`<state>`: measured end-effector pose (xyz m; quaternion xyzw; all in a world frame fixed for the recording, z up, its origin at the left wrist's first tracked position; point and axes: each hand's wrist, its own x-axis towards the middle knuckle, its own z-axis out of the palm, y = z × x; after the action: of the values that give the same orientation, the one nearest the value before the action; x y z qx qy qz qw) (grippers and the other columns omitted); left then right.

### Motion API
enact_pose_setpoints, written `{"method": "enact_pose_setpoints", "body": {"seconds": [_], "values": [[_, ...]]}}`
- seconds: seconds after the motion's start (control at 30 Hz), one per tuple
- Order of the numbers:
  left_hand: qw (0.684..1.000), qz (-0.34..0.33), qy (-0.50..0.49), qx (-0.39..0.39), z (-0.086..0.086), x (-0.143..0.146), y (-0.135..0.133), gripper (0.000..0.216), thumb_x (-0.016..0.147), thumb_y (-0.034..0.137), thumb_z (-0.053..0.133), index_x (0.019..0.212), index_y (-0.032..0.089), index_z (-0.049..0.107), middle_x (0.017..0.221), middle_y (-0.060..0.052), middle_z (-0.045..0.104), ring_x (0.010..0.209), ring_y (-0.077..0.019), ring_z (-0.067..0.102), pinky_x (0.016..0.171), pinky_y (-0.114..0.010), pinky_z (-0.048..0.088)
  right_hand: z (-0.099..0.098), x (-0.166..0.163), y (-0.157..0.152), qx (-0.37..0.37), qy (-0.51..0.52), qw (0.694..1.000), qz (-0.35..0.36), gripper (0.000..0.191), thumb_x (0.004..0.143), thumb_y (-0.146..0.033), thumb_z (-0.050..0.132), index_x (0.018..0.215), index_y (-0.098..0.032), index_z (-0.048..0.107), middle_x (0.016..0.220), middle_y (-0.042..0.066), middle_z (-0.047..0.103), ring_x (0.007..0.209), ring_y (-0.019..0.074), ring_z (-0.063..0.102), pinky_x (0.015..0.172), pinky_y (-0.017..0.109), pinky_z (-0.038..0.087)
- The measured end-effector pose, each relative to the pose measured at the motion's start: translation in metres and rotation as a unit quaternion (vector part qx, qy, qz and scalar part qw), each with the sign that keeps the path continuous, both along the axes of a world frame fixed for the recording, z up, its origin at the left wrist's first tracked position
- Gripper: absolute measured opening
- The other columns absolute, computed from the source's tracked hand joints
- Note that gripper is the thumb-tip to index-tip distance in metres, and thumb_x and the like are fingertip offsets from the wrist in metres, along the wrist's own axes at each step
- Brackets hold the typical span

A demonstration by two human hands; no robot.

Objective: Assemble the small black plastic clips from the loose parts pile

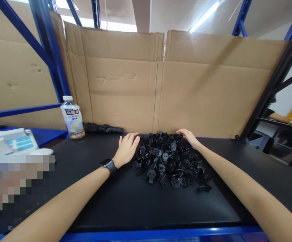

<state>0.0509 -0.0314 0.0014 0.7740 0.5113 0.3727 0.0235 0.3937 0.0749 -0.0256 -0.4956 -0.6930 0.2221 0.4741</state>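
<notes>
A heap of small black plastic parts (169,159), round discs with holes and short tabs, lies on the black tabletop (146,210) in the middle of the head view. At the heap's left side is my left hand (126,148), fingers stretched out and nothing in it; a black watch sits on that wrist. My right hand (188,137) rests at the far right edge of the heap, its fingers extended toward the back parts. Its fingertips seem to touch the outer pieces, but I see nothing held.
A drink bottle (73,118) with a white cap stands at the back left, beside a dark folded umbrella (102,128). Cardboard panels (126,84) wall off the back. Blue frame posts (51,50) rise at the left. Another person's arm (279,117) shows at far right.
</notes>
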Motion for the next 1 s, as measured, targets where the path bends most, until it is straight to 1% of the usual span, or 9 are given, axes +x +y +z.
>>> {"method": "enact_pose_setpoints", "body": {"seconds": [0.07, 0.17, 0.33, 0.47, 0.53, 0.67, 0.83, 0.93, 1.0], "values": [[1.000, 0.005, -0.007, 0.008, -0.001, 0.000, 0.001, 0.041, 0.093, 0.046, 0.020, 0.118, 0.026, 0.045, 0.123, -0.004, 0.051, 0.119, -0.0212, 0.042, 0.106, -0.057, 0.010, 0.003, -0.011, 0.004, 0.004, 0.002, 1.000, 0.026, 0.042, 0.083, -0.048, 0.034, 0.090, -0.019, 0.065, 0.099, 0.006, 0.065, 0.096, 0.0209, 0.058, 0.089, 0.036, 0.041], [1.000, 0.018, -0.023, 0.009, 0.000, -0.003, 0.003, 0.041, 0.093, 0.046, 0.019, 0.116, 0.026, 0.046, 0.123, -0.005, 0.052, 0.119, -0.0220, 0.043, 0.105, -0.061, 0.010, 0.009, -0.030, 0.015, -0.002, -0.012, 0.997, 0.073, 0.041, 0.083, -0.048, 0.038, 0.092, -0.019, 0.066, 0.100, 0.007, 0.066, 0.096, 0.0208, 0.058, 0.090, 0.038, 0.040], [0.998, 0.039, -0.054, -0.006, 0.003, -0.010, 0.007, 0.041, 0.093, 0.045, 0.019, 0.113, 0.025, 0.049, 0.123, -0.006, 0.052, 0.120, -0.0230, 0.042, 0.103, -0.062, 0.012, 0.023, -0.061, 0.032, -0.042, -0.044, 0.987, 0.151, 0.043, 0.083, -0.050, 0.042, 0.097, -0.017, 0.065, 0.100, 0.009, 0.066, 0.091, 0.0202, 0.060, 0.087, 0.038, 0.044], [0.997, 0.048, -0.058, -0.027, 0.002, -0.015, 0.012, 0.040, 0.093, 0.045, 0.020, 0.110, 0.025, 0.050, 0.122, -0.006, 0.052, 0.120, -0.0236, 0.042, 0.102, -0.064, 0.009, 0.033, -0.079, 0.038, -0.087, -0.081, 0.975, 0.188, 0.042, 0.082, -0.053, 0.045, 0.101, -0.021, 0.064, 0.100, 0.007, 0.066, 0.087, 0.0206, 0.061, 0.083, 0.040, 0.045], [0.997, 0.049, -0.051, -0.038, 0.001, -0.015, 0.014, 0.040, 0.093, 0.045, 0.020, 0.109, 0.025, 0.051, 0.122, -0.006, 0.052, 0.120, -0.0241, 0.042, 0.102, -0.065, 0.009, 0.036, -0.086, 0.039, -0.094, -0.103, 0.969, 0.203, 0.039, 0.080, -0.055, 0.048, 0.099, -0.025, 0.065, 0.104, 0.005, 0.065, 0.090, 0.0219, 0.060, 0.087, 0.042, 0.044], [0.997, 0.047, -0.040, -0.046, -0.002, -0.016, 0.016, 0.042, 0.093, 0.046, 0.019, 0.108, 0.025, 0.052, 0.122, -0.007, 0.053, 0.121, -0.0249, 0.042, 0.101, -0.065, 0.008, 0.040, -0.102, 0.035, -0.075, -0.163, 0.951, 0.251, 0.036, 0.079, -0.057, 0.050, 0.096, -0.030, 0.067, 0.111, 0.001, 0.063, 0.107, 0.0251, 0.055, 0.099, 0.046, 0.034], [0.996, 0.042, -0.021, -0.073, -0.001, -0.017, 0.016, 0.043, 0.092, 0.048, 0.020, 0.108, 0.024, 0.052, 0.121, -0.008, 0.055, 0.121, -0.0261, 0.043, 0.100, -0.066, 0.011, 0.049, -0.121, 0.015, -0.063, -0.203, 0.928, 0.305, 0.038, 0.080, -0.058, 0.048, 0.099, -0.031, 0.067, 0.113, 0.000, 0.063, 0.110, 0.0249, 0.054, 0.100, 0.046, 0.034], [0.994, 0.034, -0.020, -0.103, 0.000, -0.017, 0.017, 0.045, 0.092, 0.049, 0.020, 0.111, 0.023, 0.051, 0.124, -0.009, 0.054, 0.123, -0.0267, 0.041, 0.101, -0.064, 0.014, 0.059, -0.117, 0.009, -0.060, -0.210, 0.920, 0.324, 0.041, 0.082, -0.058, 0.044, 0.106, -0.032, 0.065, 0.116, -0.001, 0.061, 0.110, 0.0236, 0.053, 0.100, 0.044, 0.035], [0.992, 0.017, -0.020, -0.127, 0.000, -0.017, 0.018, 0.048, 0.091, 0.051, 0.019, 0.116, 0.024, 0.049, 0.130, -0.010, 0.050, 0.125, -0.0270, 0.038, 0.102, -0.063, 0.012, 0.062, -0.105, 0.011, -0.048, -0.199, 0.933, 0.296, 0.044, 0.082, -0.060, 0.041, 0.107, -0.031, 0.064, 0.118, 0.000, 0.060, 0.110, 0.0239, 0.053, 0.100, 0.044, 0.035]]}}
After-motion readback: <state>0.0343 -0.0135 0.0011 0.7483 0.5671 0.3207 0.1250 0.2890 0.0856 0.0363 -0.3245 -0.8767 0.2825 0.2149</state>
